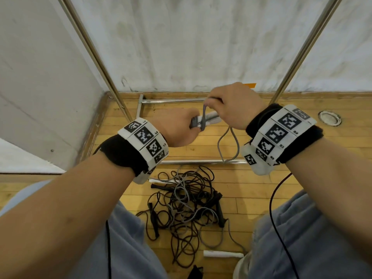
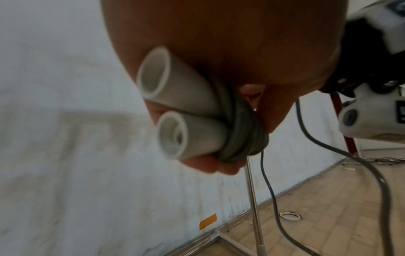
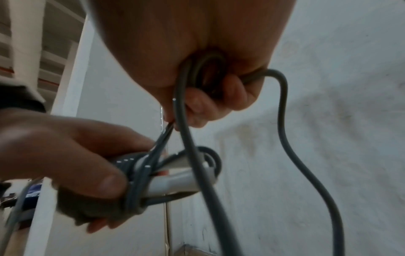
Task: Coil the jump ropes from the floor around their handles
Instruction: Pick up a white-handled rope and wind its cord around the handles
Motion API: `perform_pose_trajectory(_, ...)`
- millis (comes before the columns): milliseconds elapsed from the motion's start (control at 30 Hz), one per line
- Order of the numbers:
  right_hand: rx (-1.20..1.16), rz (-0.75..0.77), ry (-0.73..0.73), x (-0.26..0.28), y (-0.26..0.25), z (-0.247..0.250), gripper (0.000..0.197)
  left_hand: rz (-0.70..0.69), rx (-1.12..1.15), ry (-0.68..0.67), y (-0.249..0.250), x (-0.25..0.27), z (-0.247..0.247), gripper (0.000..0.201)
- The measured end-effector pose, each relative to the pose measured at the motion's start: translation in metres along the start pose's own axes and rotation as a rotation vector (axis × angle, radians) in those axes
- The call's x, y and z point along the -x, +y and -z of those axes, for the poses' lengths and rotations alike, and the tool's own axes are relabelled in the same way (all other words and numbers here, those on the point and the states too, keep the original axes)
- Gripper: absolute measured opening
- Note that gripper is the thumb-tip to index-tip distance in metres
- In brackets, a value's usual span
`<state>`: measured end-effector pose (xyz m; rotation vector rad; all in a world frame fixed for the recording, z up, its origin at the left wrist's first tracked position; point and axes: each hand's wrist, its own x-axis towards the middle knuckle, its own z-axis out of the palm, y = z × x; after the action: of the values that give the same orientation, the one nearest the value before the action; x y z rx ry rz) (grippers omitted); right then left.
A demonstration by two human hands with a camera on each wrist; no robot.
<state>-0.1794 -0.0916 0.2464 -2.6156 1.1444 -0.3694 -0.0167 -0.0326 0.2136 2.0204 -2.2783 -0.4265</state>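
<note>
My left hand [image 1: 179, 127] grips two white handles [image 2: 175, 104] held side by side, with several turns of grey rope [image 2: 241, 136] wound around them. My right hand [image 1: 231, 105] sits just above and to the right, pinching the grey rope [image 3: 186, 107] and pulling a strand up from the bundle [image 3: 140, 175]. A loose loop of that grey rope [image 1: 227, 146] hangs below the hands. On the wooden floor lies a tangle of dark and grey jump ropes [image 1: 185, 206] with black handles [image 1: 219, 210] and one white handle [image 1: 221, 254].
A metal rack frame stands ahead, with slanted poles [image 1: 96, 55] and floor bars [image 1: 201, 162]. White walls meet at the left corner. A round floor fitting [image 1: 330, 117] is at the right. My knees in light trousers [image 1: 302, 228] flank the rope pile.
</note>
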Motion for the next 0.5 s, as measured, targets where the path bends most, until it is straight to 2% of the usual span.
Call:
perform_pose_trajectory(100, -0.027, -0.001, 0.031, -0.002, 0.003, 0.000, 0.033, -0.076, 0.068, 0.057, 0.006, 0.005, 0.001, 0.028)
perform_pose_trajectory(200, -0.096, -0.023, 0.063, -0.002, 0.002, 0.001, 0.034, -0.065, 0.055, 0.140, 0.008, 0.006, 0.002, 0.040)
perform_pose_trajectory(300, -0.217, -0.065, 0.078, -0.005, 0.005, 0.002, 0.038, -0.091, 0.118, 0.187, 0.007, 0.008, 0.004, 0.037)
perform_pose_trajectory(500, -0.609, -0.196, -0.035, -0.003, 0.019, 0.006, 0.061, -0.115, 0.308, 0.223, 0.010, 0.015, 0.011, 0.024)
